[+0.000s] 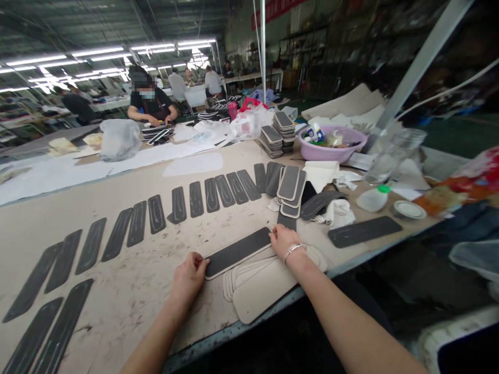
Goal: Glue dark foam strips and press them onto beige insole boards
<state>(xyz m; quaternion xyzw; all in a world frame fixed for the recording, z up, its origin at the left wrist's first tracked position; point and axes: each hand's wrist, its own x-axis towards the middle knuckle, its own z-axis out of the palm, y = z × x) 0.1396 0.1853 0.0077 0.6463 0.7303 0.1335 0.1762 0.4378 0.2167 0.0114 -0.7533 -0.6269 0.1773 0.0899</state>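
Observation:
My left hand (189, 275) pinches the near end of a long dark strip with a pale backing (237, 252). My right hand (284, 240), with a bracelet at the wrist, grips the strip's far end. The strip lies on top of a fanned pile of beige backing pieces (257, 288) at the table's front edge. Both hands have their fingers curled onto the strip.
Several dark strips (156, 214) lie in a row across the brown table (128, 291). Stacks of finished pieces (290, 189), a purple basin (331, 150), a clear jar (390, 156), a white bottle (372, 199) and rags sit to the right. A person (150, 104) works at the far end.

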